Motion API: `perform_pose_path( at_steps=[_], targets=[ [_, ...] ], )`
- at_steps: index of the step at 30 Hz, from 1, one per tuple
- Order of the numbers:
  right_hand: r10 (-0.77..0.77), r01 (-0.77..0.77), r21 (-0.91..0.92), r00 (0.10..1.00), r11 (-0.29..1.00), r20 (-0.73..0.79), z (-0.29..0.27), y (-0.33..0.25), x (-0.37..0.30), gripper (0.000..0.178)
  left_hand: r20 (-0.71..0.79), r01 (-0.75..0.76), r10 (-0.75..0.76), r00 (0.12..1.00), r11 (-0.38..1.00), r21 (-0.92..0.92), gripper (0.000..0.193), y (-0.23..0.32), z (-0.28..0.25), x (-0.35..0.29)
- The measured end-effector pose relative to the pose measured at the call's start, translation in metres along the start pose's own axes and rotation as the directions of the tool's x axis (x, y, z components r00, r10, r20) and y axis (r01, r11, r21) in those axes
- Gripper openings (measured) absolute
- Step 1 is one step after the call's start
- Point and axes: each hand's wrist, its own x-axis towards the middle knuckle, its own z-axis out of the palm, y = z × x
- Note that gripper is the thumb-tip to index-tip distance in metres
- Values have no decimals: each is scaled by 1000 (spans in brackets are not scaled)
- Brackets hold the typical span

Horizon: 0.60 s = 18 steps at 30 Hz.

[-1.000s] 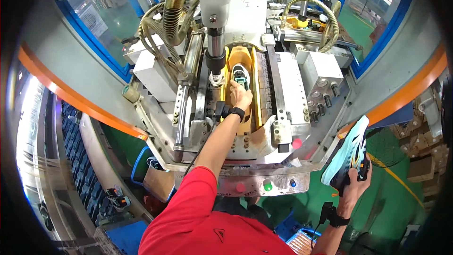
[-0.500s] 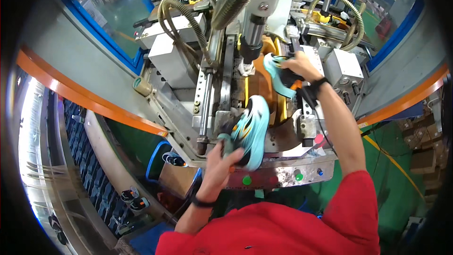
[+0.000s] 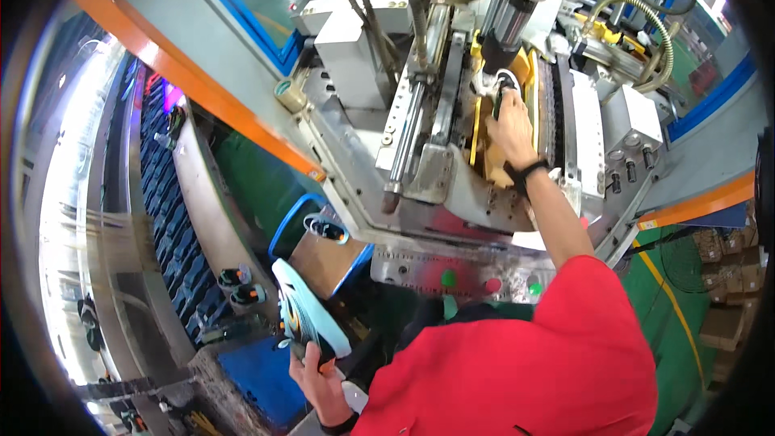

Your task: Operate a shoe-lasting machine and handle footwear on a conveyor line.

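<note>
We are gripping the light-blue shoe in our left hand, fingers closed around its heel, long axis running up-left, sole facing us. Our right hand is clasping a second shoe seated in the press machine.

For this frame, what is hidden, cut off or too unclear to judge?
Head view:
- Shoe in the machine: mostly hidden by the right hand and the press head.
- Left hand: its fingers sit behind the light blue shoe.
- Shoes on the conveyor: too small for detail.

L hand w/ shoe
</note>
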Motion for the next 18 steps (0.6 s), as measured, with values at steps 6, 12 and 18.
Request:
perform_pose_path(
  at_steps=[6, 12, 18],
  targets=[
    [-281, 166, 556, 951, 815, 129, -65, -117, -208, 18, 51, 159, -156, 986, 987, -41, 26, -25, 0, -4],
    [-285, 108, 400, 863, 910, 416, 53, -80, -300, 21, -5, 168, -169, 986, 981, 95, 28, -25, 28, -25],
    [-229, -28, 600, 909, 799, 347, 4, -89, -257, 29, 148, 169, -164, 975, 985, -20, 27, -32, 26, -22]
  ],
)
